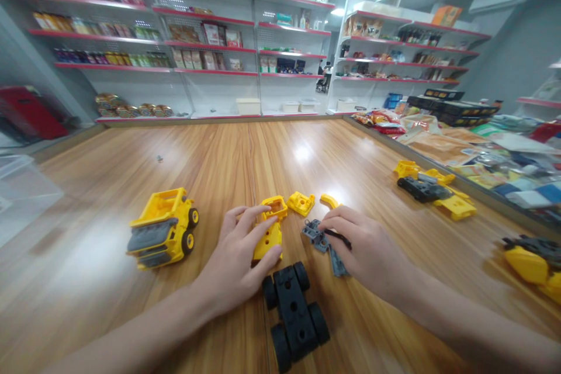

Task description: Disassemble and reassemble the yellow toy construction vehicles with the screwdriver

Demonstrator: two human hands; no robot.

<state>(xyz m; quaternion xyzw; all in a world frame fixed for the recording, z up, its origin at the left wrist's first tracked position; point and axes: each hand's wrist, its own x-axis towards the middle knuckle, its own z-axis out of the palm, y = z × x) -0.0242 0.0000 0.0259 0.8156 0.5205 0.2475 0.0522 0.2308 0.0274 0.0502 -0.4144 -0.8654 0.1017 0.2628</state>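
My left hand (243, 248) has its fingers apart over a yellow toy truck body part (269, 241), and the fingertips seem to touch it. My right hand (368, 245) is closed on a thin black piece (338, 238), just above grey toy parts (314, 234). What kind of piece it is, I cannot make out. A black wheeled chassis (294, 310) lies between my forearms, close to me. Beyond the hands lie a small yellow part (301, 203) and a curved yellow part (329, 201), the latter partly behind my right hand.
An assembled yellow dump truck (162, 228) stands to the left. Partly built yellow and black toys (432, 187) lie at the right. A clear plastic bin (26, 198) is at the left edge, and a tiny object (160, 158) lies far back. Packaged goods (438, 134) border the table's right side.
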